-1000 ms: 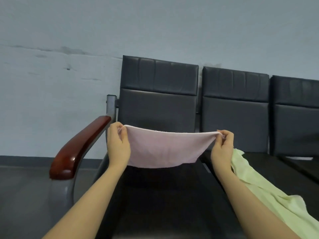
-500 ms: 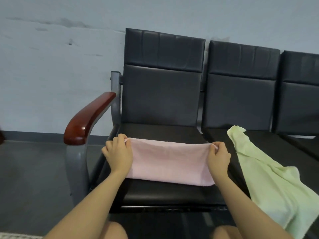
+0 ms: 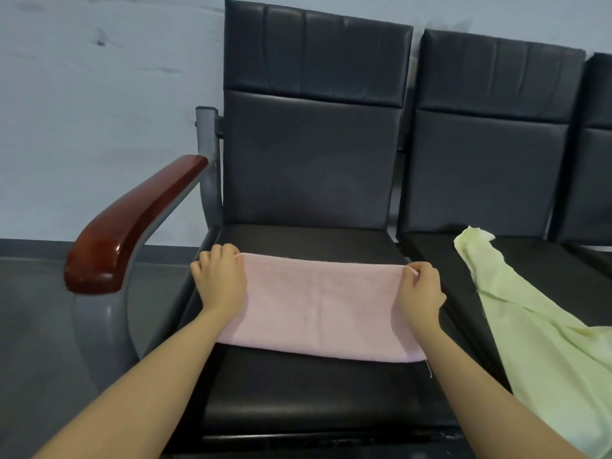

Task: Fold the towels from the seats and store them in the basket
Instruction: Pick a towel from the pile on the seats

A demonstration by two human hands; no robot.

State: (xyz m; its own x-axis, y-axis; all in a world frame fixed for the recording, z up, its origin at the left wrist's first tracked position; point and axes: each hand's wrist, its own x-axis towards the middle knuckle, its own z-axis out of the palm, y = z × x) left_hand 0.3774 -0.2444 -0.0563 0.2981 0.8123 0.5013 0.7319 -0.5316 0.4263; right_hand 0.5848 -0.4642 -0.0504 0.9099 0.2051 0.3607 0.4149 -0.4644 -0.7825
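Your left hand [image 3: 221, 282] pinches the pink towel's [image 3: 319, 308] far left corner | your right hand [image 3: 420, 290] pinches its far right corner | towel lies flat on the black seat [image 3: 298, 395] | green towel [image 3: 543, 329] on next seat.

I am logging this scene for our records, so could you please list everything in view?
pink towel: one, pink, folded flat on the left seat.
green towel: one, pale green, unfolded, draped over the middle seat's front.
seats: three in a row, black, the right one cut off.
armrest: one, reddish-brown, left of the row.
wall: pale blue-grey, behind the seats.
left hand: pinches the pink towel's far left corner.
right hand: pinches its far right corner.
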